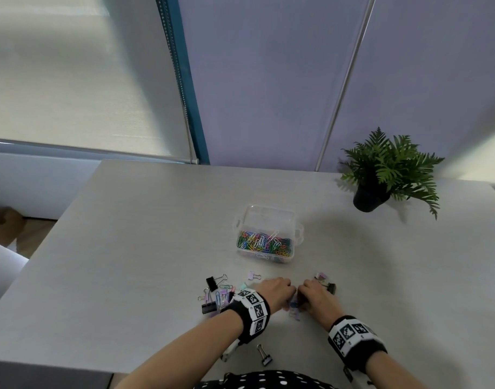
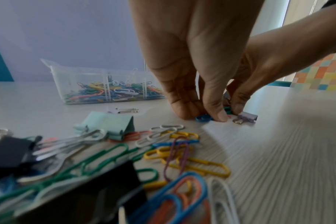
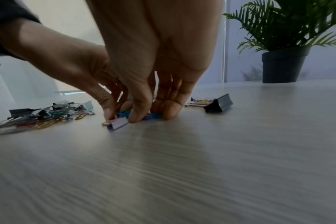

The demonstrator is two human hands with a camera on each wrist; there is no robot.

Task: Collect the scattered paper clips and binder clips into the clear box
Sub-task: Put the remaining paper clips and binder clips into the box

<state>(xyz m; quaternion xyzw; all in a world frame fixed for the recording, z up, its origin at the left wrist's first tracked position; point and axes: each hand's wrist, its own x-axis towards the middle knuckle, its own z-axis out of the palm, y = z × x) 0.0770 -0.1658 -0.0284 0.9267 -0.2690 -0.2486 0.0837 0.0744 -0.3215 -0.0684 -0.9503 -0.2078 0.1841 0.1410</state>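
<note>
The clear box (image 1: pixel 268 217) stands mid-table, its bottom covered with coloured paper clips. Nearer me, both hands meet fingertips-down over a small cluster of clips. My left hand (image 2: pixel 201 115) pinches a blue paper clip (image 2: pixel 202 118) between thumb and fingers. My right hand (image 3: pixel 152 117) pinches blue and green paper clips (image 3: pixel 154 116) against the table. A lilac binder clip (image 2: pixel 246 117) lies just in front of the fingertips. A mixed pile of paper and binder clips (image 1: pixel 217 294) lies left of my left wrist.
A black binder clip (image 1: pixel 331 287) and small clips lie right of my right hand. Another black binder clip (image 1: pixel 264 357) lies near the table's front edge. A lilac binder clip (image 1: pixel 253 275) sits before the box. A potted fern (image 1: pixel 381 178) stands back right.
</note>
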